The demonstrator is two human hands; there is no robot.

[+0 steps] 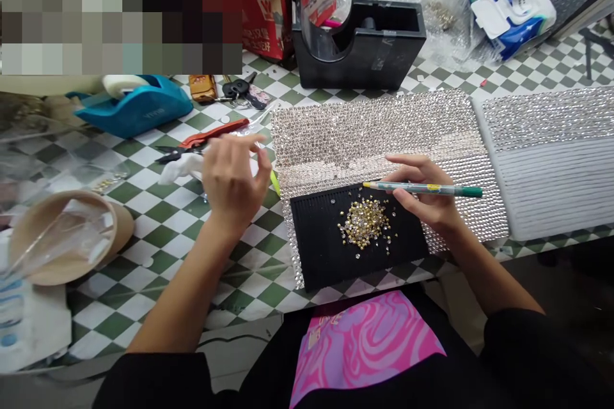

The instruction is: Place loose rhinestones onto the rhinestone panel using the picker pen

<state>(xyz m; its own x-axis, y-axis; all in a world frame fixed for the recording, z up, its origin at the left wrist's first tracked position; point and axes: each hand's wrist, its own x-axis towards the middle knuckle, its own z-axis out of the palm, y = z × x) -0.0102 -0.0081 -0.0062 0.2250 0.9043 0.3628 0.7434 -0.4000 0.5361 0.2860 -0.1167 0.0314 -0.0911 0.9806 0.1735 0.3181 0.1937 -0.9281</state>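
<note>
My right hand point(422, 188) holds a slim green-and-yellow pencil-like pick point(422, 188) across its fingers, just above a black ridged tray point(316, 243). On that tray lies a loose heap of small gold rhinestones point(364, 223). Beneath the tray spreads a sheet covered in clear rhinestones point(384, 134). My left hand point(235, 179) hangs over the sheet's left edge, with a lime-green tip point(275, 182) showing by its fingers. Red-handled snips point(201, 137) and a white cloth point(180, 169) lie just behind that hand.
A second rhinestone sheet point(547, 118) lies to the right on the green-and-white checkered table point(167, 230). Behind stand a black tape dispenser point(359, 45) and a blue one point(134, 105), with keys point(237, 89) between them. A kraft paper bowl point(62, 236) sits at the left.
</note>
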